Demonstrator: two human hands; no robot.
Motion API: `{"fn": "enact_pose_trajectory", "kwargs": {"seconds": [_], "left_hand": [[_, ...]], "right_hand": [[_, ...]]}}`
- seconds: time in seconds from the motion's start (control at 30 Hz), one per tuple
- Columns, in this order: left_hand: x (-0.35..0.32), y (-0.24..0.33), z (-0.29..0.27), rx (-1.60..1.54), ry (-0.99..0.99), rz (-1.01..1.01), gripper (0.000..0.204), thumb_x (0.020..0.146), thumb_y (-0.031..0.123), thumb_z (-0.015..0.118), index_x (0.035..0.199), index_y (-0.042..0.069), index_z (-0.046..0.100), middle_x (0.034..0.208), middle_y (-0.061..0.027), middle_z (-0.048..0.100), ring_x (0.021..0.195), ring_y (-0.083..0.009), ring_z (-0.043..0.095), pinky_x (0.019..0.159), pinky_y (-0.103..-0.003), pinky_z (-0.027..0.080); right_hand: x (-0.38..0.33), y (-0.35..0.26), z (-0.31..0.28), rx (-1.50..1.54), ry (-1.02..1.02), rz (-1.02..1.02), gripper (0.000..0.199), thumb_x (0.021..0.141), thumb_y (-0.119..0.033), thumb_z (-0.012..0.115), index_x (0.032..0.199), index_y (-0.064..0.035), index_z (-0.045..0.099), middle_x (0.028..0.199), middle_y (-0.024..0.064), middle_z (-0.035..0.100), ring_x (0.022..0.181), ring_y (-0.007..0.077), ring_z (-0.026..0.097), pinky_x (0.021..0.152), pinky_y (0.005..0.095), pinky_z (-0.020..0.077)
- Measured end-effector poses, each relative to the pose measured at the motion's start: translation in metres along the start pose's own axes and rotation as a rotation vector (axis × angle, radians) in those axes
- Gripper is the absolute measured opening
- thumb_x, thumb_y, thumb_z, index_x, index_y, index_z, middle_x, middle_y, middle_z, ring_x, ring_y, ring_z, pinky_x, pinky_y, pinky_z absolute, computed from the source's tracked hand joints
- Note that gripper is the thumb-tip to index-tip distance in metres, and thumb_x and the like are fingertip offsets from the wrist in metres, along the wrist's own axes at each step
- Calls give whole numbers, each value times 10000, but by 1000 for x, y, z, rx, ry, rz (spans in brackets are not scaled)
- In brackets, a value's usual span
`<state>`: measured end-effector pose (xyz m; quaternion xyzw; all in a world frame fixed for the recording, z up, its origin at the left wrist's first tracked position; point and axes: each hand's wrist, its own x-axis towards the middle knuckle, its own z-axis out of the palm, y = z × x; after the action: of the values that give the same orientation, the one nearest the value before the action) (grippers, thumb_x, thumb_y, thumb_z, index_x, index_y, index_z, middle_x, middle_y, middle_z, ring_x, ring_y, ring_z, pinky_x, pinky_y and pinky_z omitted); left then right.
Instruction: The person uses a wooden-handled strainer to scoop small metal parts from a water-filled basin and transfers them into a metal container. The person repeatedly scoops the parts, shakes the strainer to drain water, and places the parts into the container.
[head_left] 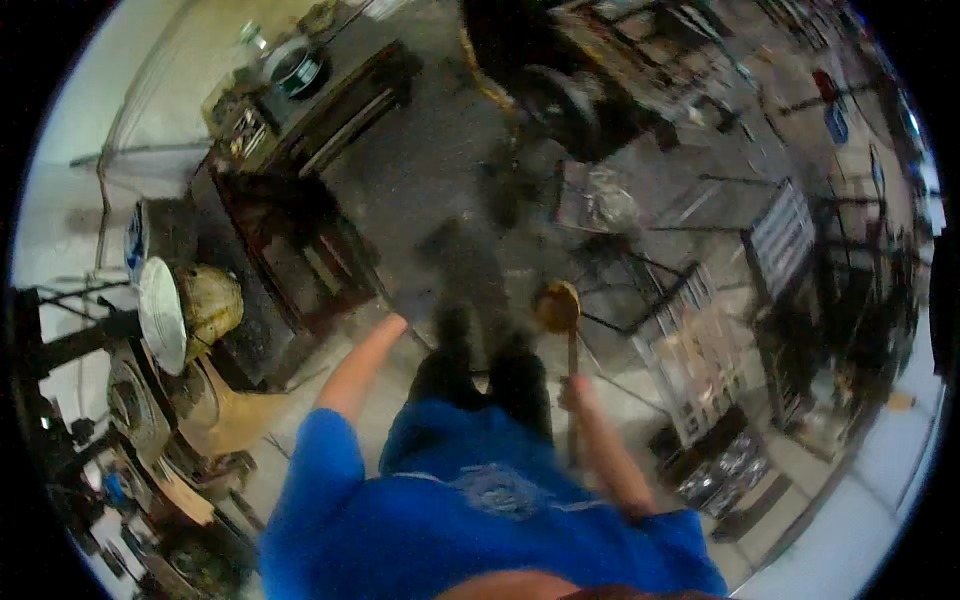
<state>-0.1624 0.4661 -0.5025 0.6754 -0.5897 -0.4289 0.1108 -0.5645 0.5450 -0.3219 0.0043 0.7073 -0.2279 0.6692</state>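
The picture is motion-blurred. My right hand (577, 392) is closed around a long thin handle whose round brownish head (557, 305) sticks up in front of me, like a ladle or mallet. My left hand (408, 308) reaches forward and left over the grey floor, near the corner of a dark metal bench (300, 250). It is too smeared to show whether it holds anything. My blue shirt (470, 510) and dark trousers (480, 370) fill the lower middle.
A white metal bucket (160, 312) and a yellowish pot (213, 302) lie on their sides at the left. A round tin (296, 66) stands on the far bench. Metal racks and frames (700, 330) crowd the right. Dark machinery (570, 90) stands ahead.
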Motion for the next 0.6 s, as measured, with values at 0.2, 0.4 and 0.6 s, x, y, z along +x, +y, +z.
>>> {"fn": "enact_pose_trajectory", "kwargs": {"seconds": [0.2, 0.4, 0.6], "left_hand": [[65, 16, -11, 143, 46, -308, 355, 776, 314, 511, 1066, 116, 562, 1036, -108, 586, 887, -292, 571, 763, -386, 449], [172, -74, 39, -7, 31, -375, 411, 785, 302, 480, 1163, 138, 498, 1122, -128, 533, 994, -298, 511, 858, -416, 399], [291, -155, 132, -53, 115, -268, 387, 810, 291, 453, 1154, 119, 498, 1173, -128, 490, 1050, -286, 467, 893, -401, 372]], "right_hand": [[211, -74, 127, -143, -231, 80, 228, 784, -230, 450, 625, -129, 320, 527, 7, 306, 396, 146, 292, 399, 281, 247], [356, -71, 185, -22, -204, 275, 181, 773, -201, 456, 651, -134, 341, 540, -19, 291, 414, 108, 296, 390, 227, 264], [449, -63, 171, 234, -742, 570, 147, 759, -210, 514, 702, -122, 411, 578, -26, 354, 453, 85, 343, 400, 235, 297]]}}
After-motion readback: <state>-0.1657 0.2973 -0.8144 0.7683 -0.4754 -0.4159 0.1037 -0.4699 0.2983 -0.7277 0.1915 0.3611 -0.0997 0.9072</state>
